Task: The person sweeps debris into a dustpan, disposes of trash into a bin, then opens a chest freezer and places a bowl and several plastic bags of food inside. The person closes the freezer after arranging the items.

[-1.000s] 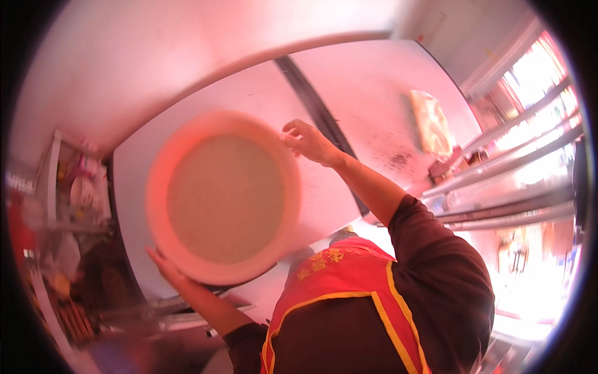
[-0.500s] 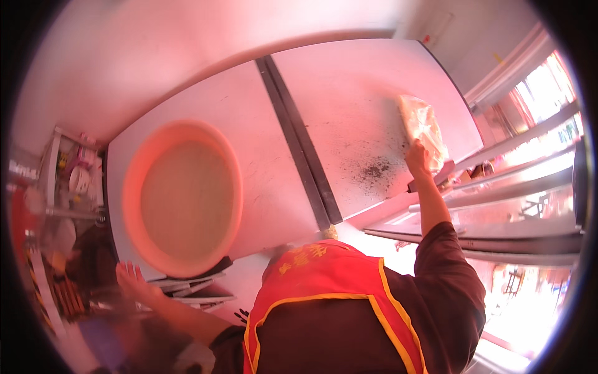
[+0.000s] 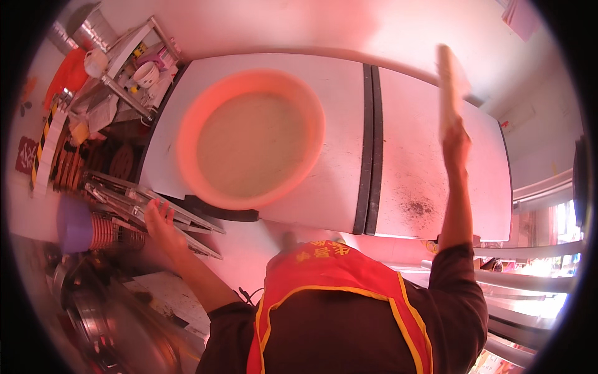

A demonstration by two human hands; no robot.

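My right hand (image 3: 456,148) is closed round one end of a pale, plastic-wrapped packet (image 3: 448,87). Motion blurs the packet, which is held up edge-on above the right part of a white worktop (image 3: 339,143); what is inside does not show. Dark specks (image 3: 416,208) lie on the worktop below my right forearm. To the left stands a large round orange basin (image 3: 314,134), with a greenish-beige inside. My left hand (image 3: 161,223) is in the air with its fingers apart, holding nothing, close to a folded metal frame (image 3: 128,202).
A dark double strip (image 3: 370,149) divides the worktop. On the left are a metal shelf rack (image 3: 128,93) with small goods, a purple tub (image 3: 73,224) and stacked baskets (image 3: 106,230). Metal rails (image 3: 529,251) run along the lower right, near bright window light.
The packet has been lifted off the worktop's right part and turned edge-on in my right hand. My view has swung left, so the basin appears further right. My left hand stays open.
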